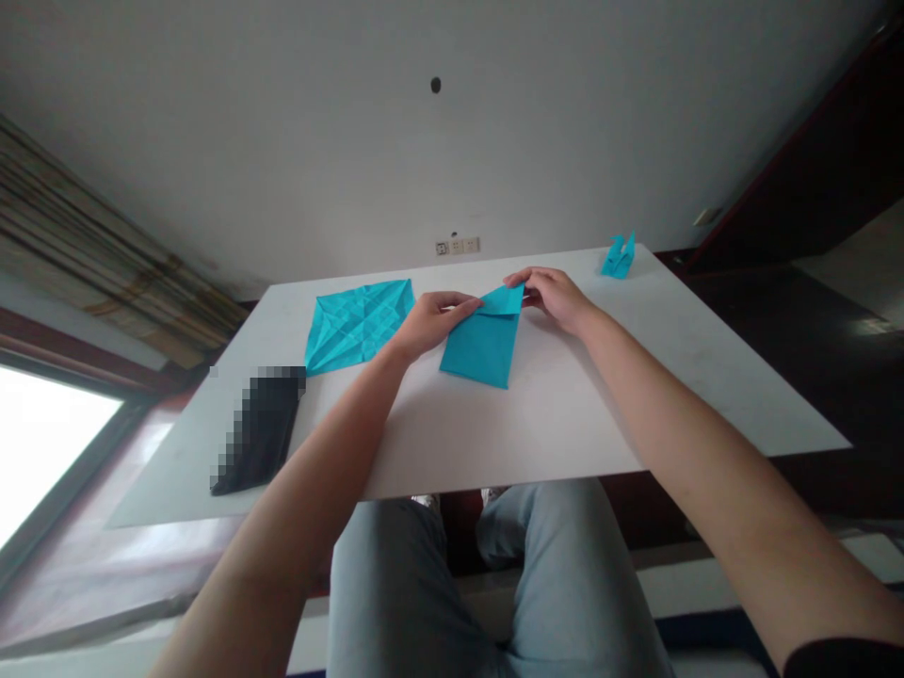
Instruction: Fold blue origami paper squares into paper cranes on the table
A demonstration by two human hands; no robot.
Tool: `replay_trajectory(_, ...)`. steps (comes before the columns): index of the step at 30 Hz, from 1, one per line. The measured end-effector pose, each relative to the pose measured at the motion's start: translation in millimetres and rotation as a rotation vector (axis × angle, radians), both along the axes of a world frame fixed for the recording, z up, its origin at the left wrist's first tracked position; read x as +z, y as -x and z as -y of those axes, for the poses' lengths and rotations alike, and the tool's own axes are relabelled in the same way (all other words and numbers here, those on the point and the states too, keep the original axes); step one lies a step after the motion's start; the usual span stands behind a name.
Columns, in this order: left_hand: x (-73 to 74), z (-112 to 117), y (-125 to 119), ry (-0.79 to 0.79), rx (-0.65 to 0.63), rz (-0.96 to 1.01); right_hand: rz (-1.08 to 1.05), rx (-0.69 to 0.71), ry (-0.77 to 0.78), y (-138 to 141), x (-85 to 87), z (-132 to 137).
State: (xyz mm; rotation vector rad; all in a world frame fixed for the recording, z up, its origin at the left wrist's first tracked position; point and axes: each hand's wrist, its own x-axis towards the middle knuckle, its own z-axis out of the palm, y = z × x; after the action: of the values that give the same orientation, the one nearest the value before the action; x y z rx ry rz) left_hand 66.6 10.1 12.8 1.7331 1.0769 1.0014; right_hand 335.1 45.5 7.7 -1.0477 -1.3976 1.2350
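Note:
A folded sheet of turquoise paper (481, 349) lies on the white table in front of me, with a flap turned down along its far edge. My left hand (436, 318) grips the flap's left end, thumb on top. At the far right corner of the same paper, the fingers of my right hand (549, 294) pinch the edge. To the left lies a creased, spread-out turquoise sheet (362, 322), its near right side close to my left wrist. A small folded paper crane (619, 257) stands at the table's far right corner.
A dark flat object (265, 438), partly pixelated, rests on the left side of the white table (494, 443). Beyond the table's far edge is a wall with sockets (458, 247). A window and a curtain (91, 245) are on the left.

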Motion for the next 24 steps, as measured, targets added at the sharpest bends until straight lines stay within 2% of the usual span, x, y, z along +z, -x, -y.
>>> replay_trajectory(6,-3.3,-3.0,2.2,-0.049,0.067,0.038,0.01,0.187,-0.008,3.3,0.4,5.5)
replay_trajectory(9,-4.9,-5.5,3.4,-0.053,0.081,0.022,0.058,0.133,-0.097,1.2,-2.4,3.4)
replay_trajectory(11,-6.1,-6.9,3.5,-0.022,0.051,0.028,0.074,0.085,-0.117,-1.4,-4.0,1.2)
replay_trajectory(17,-7.4,-7.4,1.3,0.098,-0.159,0.174,0.037,0.096,-0.001,-2.4,-5.5,0.2)
replay_trajectory(19,-6.5,-6.4,0.6,0.054,-0.202,0.192,0.021,0.093,-0.003,-0.6,-4.8,1.6)
replay_trajectory(21,-4.7,-5.4,0.0,-0.025,-0.191,0.174,0.038,0.108,-0.002,0.9,-4.0,3.3)
replay_trajectory(24,-0.9,-4.2,-0.9,-0.125,-0.065,0.105,0.1,0.149,0.02,0.8,-4.1,4.6)
